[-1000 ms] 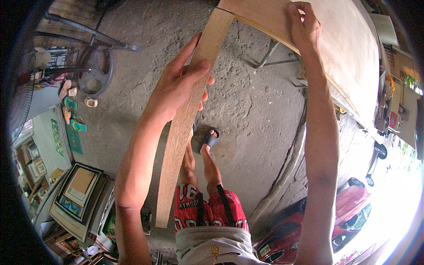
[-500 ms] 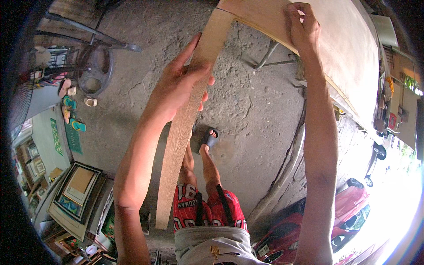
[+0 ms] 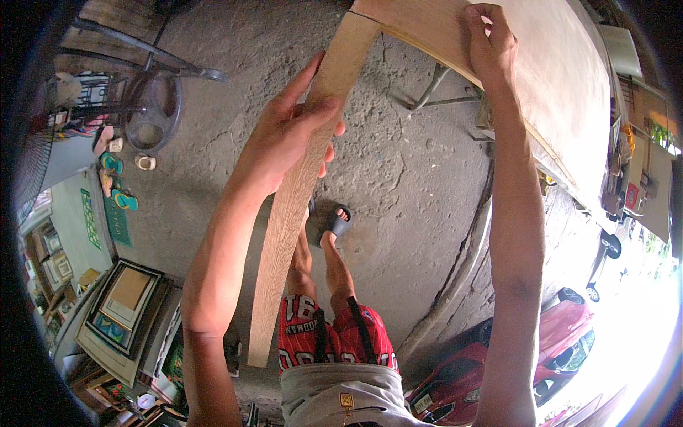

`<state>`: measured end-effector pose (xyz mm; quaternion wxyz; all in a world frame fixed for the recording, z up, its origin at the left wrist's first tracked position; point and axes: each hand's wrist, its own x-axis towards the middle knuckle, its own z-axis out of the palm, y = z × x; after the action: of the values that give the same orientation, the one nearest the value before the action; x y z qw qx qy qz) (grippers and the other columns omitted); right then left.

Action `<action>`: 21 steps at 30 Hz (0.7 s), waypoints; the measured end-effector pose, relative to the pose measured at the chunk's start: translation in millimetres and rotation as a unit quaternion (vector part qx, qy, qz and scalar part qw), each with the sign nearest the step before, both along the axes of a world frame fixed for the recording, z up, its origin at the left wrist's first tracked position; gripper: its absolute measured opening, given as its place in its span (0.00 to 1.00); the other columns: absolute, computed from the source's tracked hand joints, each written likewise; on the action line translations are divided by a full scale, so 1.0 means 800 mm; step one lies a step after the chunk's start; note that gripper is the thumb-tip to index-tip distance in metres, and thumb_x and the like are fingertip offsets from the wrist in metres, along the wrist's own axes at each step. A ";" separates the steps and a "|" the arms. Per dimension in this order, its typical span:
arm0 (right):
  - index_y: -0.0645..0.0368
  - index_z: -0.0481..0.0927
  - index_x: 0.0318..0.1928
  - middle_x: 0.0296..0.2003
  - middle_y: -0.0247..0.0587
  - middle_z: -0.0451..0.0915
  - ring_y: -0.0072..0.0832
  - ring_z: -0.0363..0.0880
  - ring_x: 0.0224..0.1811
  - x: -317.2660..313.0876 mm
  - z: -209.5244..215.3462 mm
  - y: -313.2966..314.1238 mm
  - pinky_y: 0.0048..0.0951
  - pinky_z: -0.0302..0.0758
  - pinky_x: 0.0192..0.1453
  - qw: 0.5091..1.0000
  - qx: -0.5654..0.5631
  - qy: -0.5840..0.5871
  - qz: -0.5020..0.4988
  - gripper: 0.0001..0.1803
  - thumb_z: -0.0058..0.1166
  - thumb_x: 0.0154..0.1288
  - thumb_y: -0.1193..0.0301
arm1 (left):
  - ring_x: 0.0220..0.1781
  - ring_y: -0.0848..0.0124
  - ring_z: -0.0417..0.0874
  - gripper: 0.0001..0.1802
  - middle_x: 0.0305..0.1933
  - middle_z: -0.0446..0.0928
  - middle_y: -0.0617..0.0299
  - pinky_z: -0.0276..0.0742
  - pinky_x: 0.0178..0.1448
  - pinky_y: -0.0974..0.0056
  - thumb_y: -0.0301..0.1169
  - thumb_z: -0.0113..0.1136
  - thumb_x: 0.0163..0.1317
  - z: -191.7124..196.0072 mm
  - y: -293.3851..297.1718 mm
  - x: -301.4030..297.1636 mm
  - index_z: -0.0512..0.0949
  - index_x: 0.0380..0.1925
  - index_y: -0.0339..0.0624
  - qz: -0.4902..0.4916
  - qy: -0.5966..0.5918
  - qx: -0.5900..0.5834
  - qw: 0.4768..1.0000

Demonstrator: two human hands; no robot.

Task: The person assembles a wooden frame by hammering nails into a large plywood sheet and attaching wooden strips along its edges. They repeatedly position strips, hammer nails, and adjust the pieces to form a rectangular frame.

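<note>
Long, narrow, light-brown wooden plank (image 3: 281,235), one in number, slants from the top centre of the frame to the lower centre-left, its upper end meeting the corner of one large, flat, pale wooden board (image 3: 562,85) at the upper right, though whether the two are joined cannot be told; over the last second almost nothing has changed, plank, board and both hands keeping their places, which suggests a steadying hold rather than a carry; of the person's two hands, the left hand (image 3: 281,146), above centre, is closed around the plank, thumb across its face and three fingertips showing past its right edge; the right hand (image 3: 494,46), at the upper right, lies on the board with fingers bent and only a narrow gap between them, and whether they pinch anything cannot be told; one dark grey slip-on sandal (image 3: 341,223) shows plainly near the centre, the other foot being mostly hidden behind the plank; two teal flip-flops (image 3: 125,200) lie at the left; one shiny red car (image 3: 455,388) stands at the lower right; the framed pictures (image 3: 124,306) stacked at the lower left overlap too much to count.
</note>
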<state>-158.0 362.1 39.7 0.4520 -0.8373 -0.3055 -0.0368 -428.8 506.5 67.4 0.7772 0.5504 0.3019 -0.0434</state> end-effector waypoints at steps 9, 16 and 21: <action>0.59 0.74 0.37 0.23 0.37 0.77 0.21 0.73 0.22 0.001 -0.002 -0.002 0.26 0.72 0.27 1.000 -0.004 0.003 -0.006 0.12 0.49 0.70 0.63 | 0.20 0.75 0.76 0.36 0.29 0.78 0.60 0.75 0.19 0.67 0.38 0.54 0.67 -0.002 -0.001 0.000 0.50 0.72 0.61 -0.004 -0.007 -0.002 1.000; 0.59 0.74 0.37 0.23 0.37 0.77 0.21 0.73 0.21 -0.002 0.002 -0.003 0.26 0.72 0.26 1.000 -0.002 0.028 -0.004 0.11 0.48 0.70 0.63 | 0.21 0.75 0.76 0.37 0.29 0.78 0.60 0.75 0.20 0.67 0.39 0.56 0.66 -0.003 0.000 0.000 0.50 0.72 0.61 -0.006 -0.006 -0.004 1.000; 0.59 0.75 0.38 0.25 0.41 0.80 0.24 0.76 0.23 0.000 0.002 -0.002 0.29 0.74 0.29 0.991 -0.027 -0.127 -0.013 0.10 0.50 0.68 0.64 | 0.21 0.75 0.76 0.37 0.29 0.78 0.60 0.75 0.20 0.67 0.40 0.56 0.66 -0.002 0.000 -0.001 0.51 0.72 0.61 0.002 0.004 -0.003 1.000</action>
<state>-157.9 360.6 40.9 0.3863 -0.8416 -0.3506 -0.1401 -429.7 506.2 65.4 0.7778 0.5472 0.3059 -0.0449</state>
